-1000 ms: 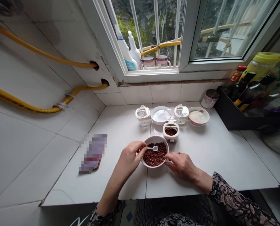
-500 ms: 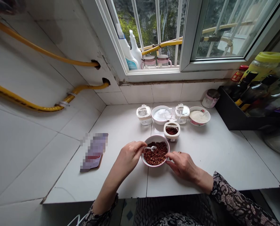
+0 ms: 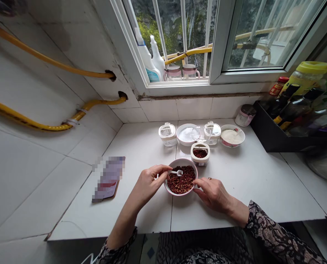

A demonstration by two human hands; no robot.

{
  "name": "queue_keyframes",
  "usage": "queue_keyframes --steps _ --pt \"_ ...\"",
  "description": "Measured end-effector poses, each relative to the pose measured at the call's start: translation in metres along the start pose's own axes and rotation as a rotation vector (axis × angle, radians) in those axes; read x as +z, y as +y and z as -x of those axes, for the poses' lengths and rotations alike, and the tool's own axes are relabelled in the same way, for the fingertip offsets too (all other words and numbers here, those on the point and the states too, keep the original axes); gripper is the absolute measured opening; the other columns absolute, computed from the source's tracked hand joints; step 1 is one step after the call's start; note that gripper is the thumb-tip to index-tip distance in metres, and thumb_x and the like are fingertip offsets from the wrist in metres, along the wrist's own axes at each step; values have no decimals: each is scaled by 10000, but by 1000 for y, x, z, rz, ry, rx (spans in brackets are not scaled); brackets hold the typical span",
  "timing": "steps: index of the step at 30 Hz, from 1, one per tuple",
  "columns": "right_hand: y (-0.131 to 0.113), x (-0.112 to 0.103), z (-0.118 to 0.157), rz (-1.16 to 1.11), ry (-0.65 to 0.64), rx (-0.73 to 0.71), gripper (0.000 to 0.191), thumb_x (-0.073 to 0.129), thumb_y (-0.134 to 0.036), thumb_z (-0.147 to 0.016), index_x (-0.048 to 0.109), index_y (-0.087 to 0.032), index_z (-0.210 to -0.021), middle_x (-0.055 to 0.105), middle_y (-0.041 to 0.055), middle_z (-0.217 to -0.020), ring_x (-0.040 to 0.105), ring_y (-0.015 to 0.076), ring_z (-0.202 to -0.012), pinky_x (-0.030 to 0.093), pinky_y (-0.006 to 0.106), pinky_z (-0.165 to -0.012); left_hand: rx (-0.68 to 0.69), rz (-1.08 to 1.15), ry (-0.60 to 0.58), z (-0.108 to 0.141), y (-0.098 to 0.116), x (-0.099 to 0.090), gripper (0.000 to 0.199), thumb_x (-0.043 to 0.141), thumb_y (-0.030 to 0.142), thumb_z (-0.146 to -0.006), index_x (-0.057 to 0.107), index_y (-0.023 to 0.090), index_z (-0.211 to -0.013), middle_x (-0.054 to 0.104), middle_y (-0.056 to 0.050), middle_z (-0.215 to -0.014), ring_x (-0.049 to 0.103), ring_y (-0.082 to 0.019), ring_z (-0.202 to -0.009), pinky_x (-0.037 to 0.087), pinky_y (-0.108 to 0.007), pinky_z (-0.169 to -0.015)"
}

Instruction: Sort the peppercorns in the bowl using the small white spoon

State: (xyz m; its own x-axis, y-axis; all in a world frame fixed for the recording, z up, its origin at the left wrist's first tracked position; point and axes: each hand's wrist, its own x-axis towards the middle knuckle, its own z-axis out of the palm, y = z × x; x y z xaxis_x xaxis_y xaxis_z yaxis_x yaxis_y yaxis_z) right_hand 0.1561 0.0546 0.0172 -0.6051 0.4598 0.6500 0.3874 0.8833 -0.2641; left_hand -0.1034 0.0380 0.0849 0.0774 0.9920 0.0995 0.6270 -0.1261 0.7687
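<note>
My left hand pinches the handle of a small white spoon, whose scoop is over the reddish-brown peppercorns. These fill much of a white bowl with a pinkish rim. On the bowl's right side, my right hand grips the rim between thumb and fingers; a ring shows on one finger. Just behind the bowl stands a clear seasoning jar with a cream rim, its lid raised and similar peppercorns inside.
Behind are a lidded jar, a bowl of white grains, another jar and a bowl of pale powder. A phone lies left. At right, a black bin holds bottles. A window is behind.
The spoon's scoop has turned slightly within the bowl as my left hand shifts a little. My right hand stays on the rim. The whole view has moved very slightly.
</note>
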Motion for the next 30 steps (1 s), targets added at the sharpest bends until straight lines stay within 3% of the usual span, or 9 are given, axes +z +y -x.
queue_keyframes --steps 3,8,12,16,19,24,30 --pt "0 0 1 -6 1 -1 176 470 -209 -1039 533 -154 -1194 721 67 -846 643 160 -616 483 271 -554 65 -55 -3 -1 -1 -3 217 554 281 -904 760 215 -921 762 -33 -825 693 -165 -717 548 -262 -648" --pt "1 0 2 -23 -18 5 194 498 -193 -1022 539 -154 -1207 717 66 -860 647 158 -632 492 267 -571 296 -266 -43 -9 -6 -14 180 552 238 -957 729 218 -934 728 -36 -811 661 -176 -750 535 -278 -667" --pt "1 0 1 -14 -14 1 183 477 -197 -1032 531 -160 -1203 718 64 -860 646 156 -633 491 266 -568 495 -568 -106 -12 2 -26 251 479 63 -942 690 198 -924 695 -50 -805 601 -206 -767 498 -304 -656" --pt "1 -1 0 -12 -10 -10 178 466 -194 -1038 525 -156 -1202 722 70 -863 648 162 -631 493 274 -561 565 -775 -180 -6 17 -28 360 410 -90 -825 634 192 -819 642 -56 -772 554 -225 -721 470 -329 -643" --pt "2 0 2 -25 -20 -5 192 488 -187 -1028 529 -157 -1213 719 69 -869 650 157 -637 493 271 -563 549 -740 -225 -1 22 -24 372 408 -115 -795 572 212 -727 594 -35 -716 541 -217 -674 465 -329 -641" --pt "2 -1 2 -37 -16 -2 204 505 -171 -1019 532 -149 -1220 709 65 -861 660 157 -649 500 266 -574 524 -625 -308 0 23 -13 344 451 -94 -827 615 205 -777 641 -29 -742 588 -197 -730 470 -293 -617" --pt "0 -2 -1 -10 8 -15 170 448 -191 -1046 526 -160 -1195 715 64 -842 652 158 -641 506 265 -576 683 -559 -111 -2 20 2 264 474 -1 -937 670 165 -995 681 -58 -819 595 -198 -763 509 -294 -640"
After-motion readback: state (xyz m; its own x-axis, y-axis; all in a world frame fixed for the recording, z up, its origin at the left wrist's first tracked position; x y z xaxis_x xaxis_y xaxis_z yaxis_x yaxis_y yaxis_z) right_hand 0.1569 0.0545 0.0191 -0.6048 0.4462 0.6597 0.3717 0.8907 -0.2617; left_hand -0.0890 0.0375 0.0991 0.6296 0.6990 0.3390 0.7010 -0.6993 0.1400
